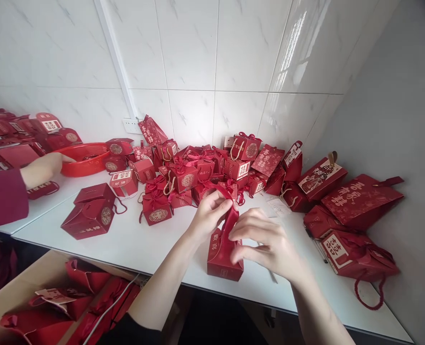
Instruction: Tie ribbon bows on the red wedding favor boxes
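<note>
A small red gift box (pixel 222 256) stands near the front edge of the white table (pixel 133 242). A red ribbon (pixel 230 211) rises from its top. My left hand (pixel 208 213) pinches the ribbon's upper loop, fingers closed on it. My right hand (pixel 266 242) rests against the box's right side and top, fingertips closed on the lower ribbon. Both hands meet over the box.
Several finished red boxes with bows (pixel 183 179) crowd the table's back. Red paper bags (pixel 359 199) lie at the right. A co-worker's hand (pixel 41 168) in a maroon sleeve reaches a red plastic basket (pixel 85 160) at left. A cardboard carton (pixel 54 302) of red bags sits below.
</note>
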Motion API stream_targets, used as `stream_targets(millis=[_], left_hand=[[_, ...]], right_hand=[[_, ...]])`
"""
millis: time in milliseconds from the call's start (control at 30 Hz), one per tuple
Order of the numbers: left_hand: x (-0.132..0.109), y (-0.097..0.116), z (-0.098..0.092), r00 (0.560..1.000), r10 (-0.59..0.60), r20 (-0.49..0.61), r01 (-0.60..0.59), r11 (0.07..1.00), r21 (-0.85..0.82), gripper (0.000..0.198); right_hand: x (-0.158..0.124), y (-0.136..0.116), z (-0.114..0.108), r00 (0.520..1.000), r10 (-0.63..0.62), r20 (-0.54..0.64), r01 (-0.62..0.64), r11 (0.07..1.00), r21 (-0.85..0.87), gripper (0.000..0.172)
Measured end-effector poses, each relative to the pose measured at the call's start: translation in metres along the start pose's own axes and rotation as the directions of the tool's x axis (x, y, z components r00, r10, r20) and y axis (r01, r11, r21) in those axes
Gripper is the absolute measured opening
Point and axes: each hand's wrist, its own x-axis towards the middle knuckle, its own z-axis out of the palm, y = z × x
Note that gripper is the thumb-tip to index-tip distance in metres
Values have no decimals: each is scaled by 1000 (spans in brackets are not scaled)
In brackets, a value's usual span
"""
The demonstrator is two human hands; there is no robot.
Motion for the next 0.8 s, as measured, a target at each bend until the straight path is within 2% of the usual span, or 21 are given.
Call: stream_targets(millis=[67, 133, 167, 233, 300, 367, 467, 633, 700, 800], left_hand=[[0, 1, 0, 999, 40, 24, -42, 995, 95, 35], [-1, 3, 1, 992, 113, 48, -121, 970, 213, 32], [-1, 4, 1, 986, 155, 60, -166, 946, 280, 29], [-4, 5, 2, 973, 213, 91, -232, 890, 392, 20], [-7, 4, 3, 966, 231, 119, -260, 859, 442, 11], [-9, 3, 2, 958, 247, 148, -287, 841, 458, 7], [-11, 0, -1, 938, 297, 179, -347, 789, 508, 11], [-10, -7, -3, 909, 348, 230, -416, 712, 565, 16], [-9, -9, -4, 894, 377, 242, -444, 680, 583, 16], [-7, -11, -7, 865, 435, 250, -493, 643, 585, 15]], right_hand=[[-5, 9, 4, 986, 114, -124, -105, 991, 79, 22], [-7, 19, 8, 918, 305, -253, -262, 946, 191, 32], [-7, 24, 11, 881, 397, -257, -340, 909, 240, 37], [-5, 28, 15, 840, 519, -154, -459, 834, 307, 42], [-2, 27, 18, 810, 583, -61, -540, 782, 311, 32], [0, 22, 20, 764, 644, -53, -609, 745, 274, 19], [1, 15, 23, 721, 686, -99, -666, 725, 176, 21], [0, 18, 31, 758, 575, -308, -598, 801, 24, 25], [-1, 21, 34, 744, 578, -336, -591, 803, 71, 22], [-4, 22, 34, 729, 619, -292, -590, 784, 192, 18]])
